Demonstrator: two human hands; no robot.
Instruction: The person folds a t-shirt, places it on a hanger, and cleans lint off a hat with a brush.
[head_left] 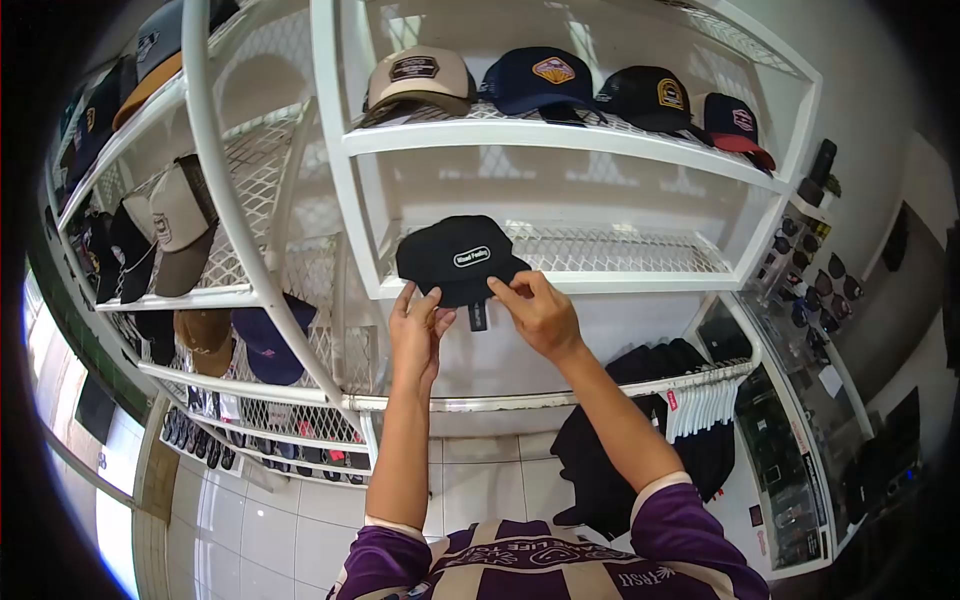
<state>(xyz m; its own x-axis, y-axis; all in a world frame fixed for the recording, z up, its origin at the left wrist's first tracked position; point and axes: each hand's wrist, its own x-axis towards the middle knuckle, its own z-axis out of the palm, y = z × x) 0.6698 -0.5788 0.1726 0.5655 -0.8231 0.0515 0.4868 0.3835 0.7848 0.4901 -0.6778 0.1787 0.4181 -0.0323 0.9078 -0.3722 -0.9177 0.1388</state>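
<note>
A black cap (pixel 455 258) with a small white-lettered oval patch is held by its brim in front of the lower wall shelf (pixel 620 280). The fingers of my left hand (pixel 415 330) pinch the brim's left side from below. On the right side, my right hand (pixel 540 315) grips the brim's edge between thumb and fingers. A dark tag (pixel 478 317) hangs under the brim between my hands.
Several caps, among them a beige one (pixel 418 78) and a navy one (pixel 540 80), line the upper shelf (pixel 560 140). More caps (pixel 182 225) sit on the left rack. Black garments (pixel 620 450) hang below a rail. Sunglasses (pixel 825 285) stand at the right.
</note>
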